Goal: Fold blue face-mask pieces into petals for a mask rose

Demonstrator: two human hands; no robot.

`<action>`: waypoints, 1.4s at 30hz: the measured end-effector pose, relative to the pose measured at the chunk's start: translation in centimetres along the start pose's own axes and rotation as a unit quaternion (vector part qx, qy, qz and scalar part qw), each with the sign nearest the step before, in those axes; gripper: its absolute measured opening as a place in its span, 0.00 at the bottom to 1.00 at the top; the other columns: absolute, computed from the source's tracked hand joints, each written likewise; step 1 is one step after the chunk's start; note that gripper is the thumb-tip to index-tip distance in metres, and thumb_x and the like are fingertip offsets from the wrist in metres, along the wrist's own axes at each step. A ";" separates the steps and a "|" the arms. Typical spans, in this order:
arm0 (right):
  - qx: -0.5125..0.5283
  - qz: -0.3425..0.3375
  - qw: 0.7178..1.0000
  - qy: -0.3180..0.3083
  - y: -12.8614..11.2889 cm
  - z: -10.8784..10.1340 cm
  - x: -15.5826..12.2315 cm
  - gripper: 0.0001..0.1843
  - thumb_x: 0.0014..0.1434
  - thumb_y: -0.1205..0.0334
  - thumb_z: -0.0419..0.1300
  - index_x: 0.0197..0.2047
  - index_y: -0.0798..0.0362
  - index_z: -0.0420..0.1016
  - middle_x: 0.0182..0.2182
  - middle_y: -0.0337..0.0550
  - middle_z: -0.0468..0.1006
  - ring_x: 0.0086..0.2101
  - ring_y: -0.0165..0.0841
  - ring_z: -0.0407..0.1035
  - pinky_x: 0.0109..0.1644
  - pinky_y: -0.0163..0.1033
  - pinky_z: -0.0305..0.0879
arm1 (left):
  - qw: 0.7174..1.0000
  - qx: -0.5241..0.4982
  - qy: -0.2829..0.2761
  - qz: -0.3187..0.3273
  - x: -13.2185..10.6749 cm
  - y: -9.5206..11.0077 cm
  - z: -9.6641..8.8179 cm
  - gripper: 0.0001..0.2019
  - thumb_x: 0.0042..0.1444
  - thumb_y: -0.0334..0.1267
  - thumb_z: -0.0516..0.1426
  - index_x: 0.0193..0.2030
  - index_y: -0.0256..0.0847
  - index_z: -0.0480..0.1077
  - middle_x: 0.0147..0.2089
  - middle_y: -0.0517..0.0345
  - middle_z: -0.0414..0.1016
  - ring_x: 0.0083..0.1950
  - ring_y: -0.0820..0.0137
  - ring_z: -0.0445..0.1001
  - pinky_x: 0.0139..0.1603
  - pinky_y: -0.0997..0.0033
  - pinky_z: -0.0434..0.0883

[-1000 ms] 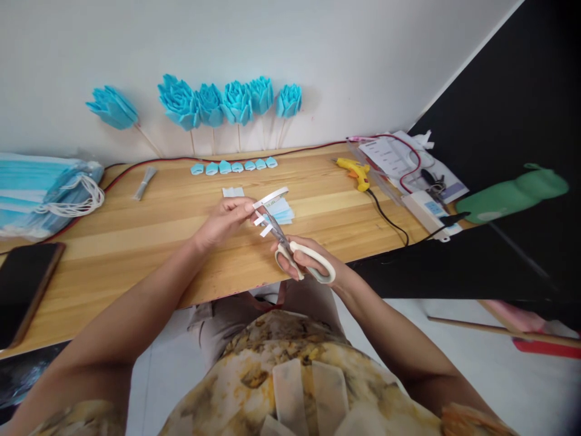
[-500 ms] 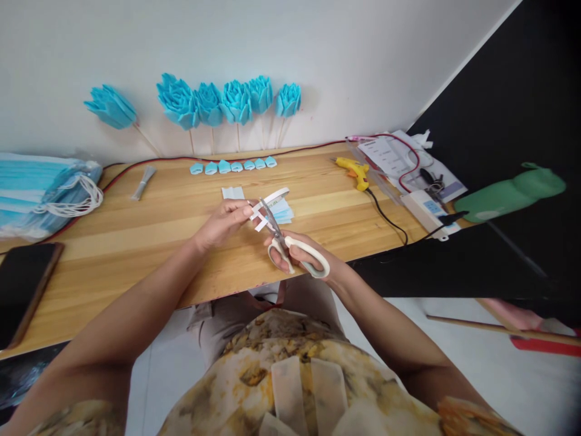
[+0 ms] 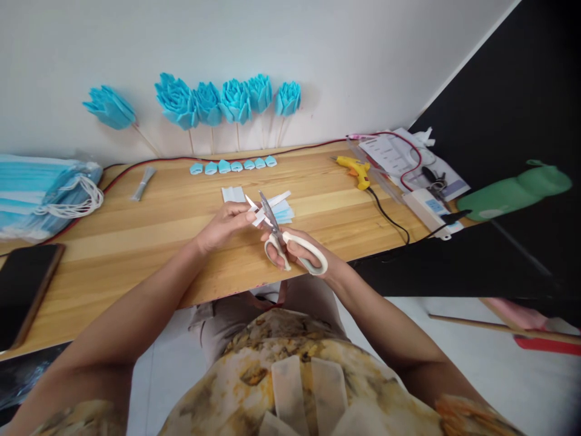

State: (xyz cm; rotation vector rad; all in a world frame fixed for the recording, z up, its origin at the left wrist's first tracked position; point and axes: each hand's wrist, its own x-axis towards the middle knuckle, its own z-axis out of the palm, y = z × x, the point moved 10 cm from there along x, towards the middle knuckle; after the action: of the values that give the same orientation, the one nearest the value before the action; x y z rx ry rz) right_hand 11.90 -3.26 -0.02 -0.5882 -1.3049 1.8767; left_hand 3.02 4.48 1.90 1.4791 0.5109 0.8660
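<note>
A white strip (image 3: 280,198) is pinched by the fingers (image 3: 244,220) of the left hand (image 3: 226,226), above the table (image 3: 181,209). Scissors (image 3: 275,225) are gripped in the right hand (image 3: 298,250), handles looped around its fingers; the blades are parted at the strip. Light-blue pieces (image 3: 285,213) are seen beneath, on the table. A yellow glue gun (image 3: 356,171) is noted farther back, well apart.
</note>
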 end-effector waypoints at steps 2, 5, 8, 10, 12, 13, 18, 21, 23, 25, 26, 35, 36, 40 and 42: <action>0.002 -0.008 1.000 -0.003 -0.1 0.0 0.0 0.29 0.60 0.38 0.63 0.51 0.54 0.72 0.31 0.37 0.70 0.27 0.26 0.64 0.31 0.34 0.57 | 1.000 -0.006 -0.002 0.000 0.0 -0.2 0.0 0.20 0.56 0.55 0.63 0.28 0.38 0.77 0.32 0.51 0.76 0.37 0.63 0.74 0.43 0.61 0.70; 0.010 -0.020 1.000 -0.006 -0.2 0.2 0.0 0.27 0.62 0.39 0.62 0.51 0.55 0.72 0.28 0.36 0.70 0.26 0.26 0.62 0.30 0.34 0.57 | 1.000 -0.012 -0.009 0.006 -0.1 -0.2 0.1 0.19 0.59 0.54 0.62 0.29 0.38 0.77 0.33 0.51 0.77 0.37 0.63 0.74 0.45 0.60 0.69; 0.019 -0.020 1.000 0.006 -0.2 0.2 -0.1 0.27 0.62 0.40 0.62 0.50 0.55 0.72 0.27 0.35 0.69 0.24 0.25 0.61 0.29 0.34 0.57 | 1.000 -0.008 -0.009 0.009 0.0 0.0 0.2 0.19 0.59 0.53 0.62 0.29 0.39 0.77 0.32 0.51 0.76 0.37 0.63 0.73 0.45 0.59 0.69; 0.025 -0.017 0.999 0.015 -0.1 0.2 -0.1 0.27 0.61 0.40 0.62 0.50 0.56 0.72 0.27 0.35 0.70 0.23 0.24 0.60 0.28 0.34 0.56 | 1.000 -0.002 -0.002 0.006 0.0 0.0 0.1 0.20 0.58 0.55 0.62 0.28 0.39 0.77 0.31 0.51 0.75 0.37 0.63 0.73 0.45 0.59 0.69; 0.029 -0.014 0.999 0.023 -0.1 0.2 -0.1 0.28 0.61 0.39 0.63 0.49 0.56 0.73 0.27 0.35 0.70 0.22 0.24 0.59 0.26 0.34 0.55 | 1.000 0.000 0.005 0.004 0.0 -0.1 -0.1 0.20 0.57 0.56 0.62 0.28 0.39 0.77 0.31 0.52 0.74 0.37 0.62 0.72 0.44 0.59 0.69; 0.032 -0.011 0.999 0.027 -0.1 0.2 -0.1 0.28 0.60 0.39 0.63 0.49 0.56 0.73 0.26 0.35 0.69 0.22 0.24 0.58 0.25 0.33 0.55 | 1.000 -0.001 0.007 0.003 0.0 -0.1 -0.1 0.20 0.57 0.56 0.62 0.28 0.39 0.77 0.31 0.52 0.74 0.37 0.63 0.72 0.44 0.59 0.69; 0.059 0.006 0.997 0.050 0.2 0.2 -0.1 0.29 0.57 0.38 0.65 0.47 0.56 0.74 0.23 0.33 0.67 0.19 0.22 0.54 0.21 0.31 0.50 | 1.000 -0.013 0.009 -0.006 -0.1 -0.2 -0.1 0.20 0.58 0.55 0.62 0.27 0.39 0.76 0.32 0.52 0.74 0.37 0.63 0.72 0.45 0.61 0.69; 0.078 0.025 0.995 0.062 0.5 0.0 -0.1 0.30 0.56 0.36 0.66 0.46 0.56 0.74 0.24 0.32 0.65 0.19 0.20 0.51 0.19 0.30 0.47 | 1.000 -0.024 0.015 -0.011 0.0 -0.1 0.0 0.19 0.58 0.53 0.62 0.28 0.38 0.77 0.32 0.51 0.75 0.38 0.63 0.73 0.46 0.61 0.69; 0.087 0.035 0.993 0.069 0.5 -0.2 -0.2 0.31 0.54 0.35 0.66 0.46 0.55 0.74 0.23 0.31 0.64 0.18 0.20 0.50 0.18 0.30 0.46 | 0.999 -0.042 0.019 -0.008 0.1 0.2 0.1 0.19 0.57 0.52 0.63 0.28 0.37 0.77 0.32 0.50 0.76 0.39 0.62 0.73 0.46 0.61 0.69; 0.093 0.040 0.992 0.072 0.5 -0.2 -0.2 0.32 0.53 0.34 0.66 0.45 0.55 0.75 0.23 0.31 0.63 0.18 0.20 0.49 0.18 0.29 0.46 | 0.998 -0.066 0.020 0.000 0.2 0.5 0.2 0.18 0.56 0.51 0.63 0.28 0.36 0.78 0.32 0.49 0.76 0.38 0.62 0.74 0.46 0.62 0.70; 0.094 0.040 0.992 0.072 0.5 -0.3 -0.2 0.32 0.53 0.34 0.66 0.45 0.55 0.75 0.23 0.31 0.63 0.18 0.20 0.48 0.18 0.29 0.45 | 0.997 -0.077 0.022 0.002 0.3 0.6 0.2 0.17 0.56 0.50 0.63 0.29 0.36 0.79 0.31 0.49 0.76 0.38 0.62 0.74 0.45 0.62 0.70; 0.088 0.047 0.990 0.095 0.7 -0.2 -0.4 0.30 0.53 0.38 0.69 0.45 0.56 0.77 0.21 0.29 0.65 0.16 0.18 0.48 0.16 0.29 0.43 | 0.999 -0.020 0.050 0.003 0.1 -0.6 -1.0 0.16 0.54 0.52 0.67 0.34 0.40 0.82 0.34 0.53 0.79 0.36 0.67 0.75 0.42 0.68 0.71; 0.086 0.047 0.990 0.100 0.7 -0.2 -0.4 0.29 0.53 0.38 0.69 0.44 0.57 0.77 0.20 0.29 0.65 0.16 0.18 0.47 0.16 0.29 0.43 | 0.999 -0.016 0.048 -0.001 0.1 -0.6 -1.0 0.17 0.53 0.53 0.67 0.35 0.39 0.82 0.33 0.54 0.79 0.34 0.69 0.74 0.39 0.69 0.71; 0.036 0.089 0.992 0.086 1.8 1.0 -0.6 0.27 0.51 0.43 0.71 0.44 0.58 0.77 0.20 0.28 0.66 0.15 0.18 0.50 0.18 0.29 0.45 | 0.997 -0.001 0.076 -0.033 0.2 -0.8 -1.4 0.17 0.53 0.51 0.68 0.37 0.38 0.82 0.29 0.55 0.77 0.29 0.72 0.70 0.31 0.72 0.67; -0.018 0.117 0.992 0.053 2.4 2.1 -0.9 0.26 0.50 0.47 0.73 0.44 0.58 0.77 0.20 0.29 0.67 0.17 0.19 0.54 0.20 0.29 0.49 | 0.995 -0.005 0.093 -0.039 0.3 -0.8 -1.7 0.15 0.55 0.49 0.67 0.39 0.38 0.82 0.28 0.56 0.76 0.29 0.73 0.70 0.31 0.72 0.67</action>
State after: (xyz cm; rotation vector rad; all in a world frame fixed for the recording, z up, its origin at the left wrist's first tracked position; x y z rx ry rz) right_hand 10.10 -5.62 -1.48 -0.8813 -1.2468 1.9829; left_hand 2.05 5.85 1.07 1.3672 0.6965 0.9482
